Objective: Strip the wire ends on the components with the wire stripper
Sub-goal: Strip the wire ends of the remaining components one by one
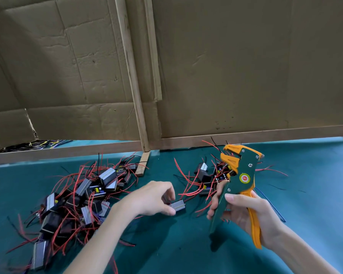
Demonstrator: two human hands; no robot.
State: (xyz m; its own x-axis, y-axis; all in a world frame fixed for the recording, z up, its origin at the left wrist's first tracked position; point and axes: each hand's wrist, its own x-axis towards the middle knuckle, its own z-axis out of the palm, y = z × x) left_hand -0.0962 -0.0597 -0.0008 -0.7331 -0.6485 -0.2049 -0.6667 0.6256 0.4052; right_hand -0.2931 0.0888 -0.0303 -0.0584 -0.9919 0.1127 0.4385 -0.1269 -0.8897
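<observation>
My right hand (244, 210) grips the green and orange wire stripper (238, 175) by its handles and holds it upright above the teal table, jaws pointing up and left. My left hand (154, 198) reaches down at the middle of the table and pinches a small grey component (179, 205) with red wires between thumb and fingers. A big heap of the same components (77, 196), tangled in red and black wires, lies to the left. A smaller heap (206, 178) sits behind the stripper, partly hidden by it.
A teal cloth (305, 194) covers the table. Cardboard sheets (226, 66) and wooden battens (135, 95) form a wall along the far edge. A short wooden piece (142, 165) lies between the two heaps. Loose black and blue wires lie right of the stripper.
</observation>
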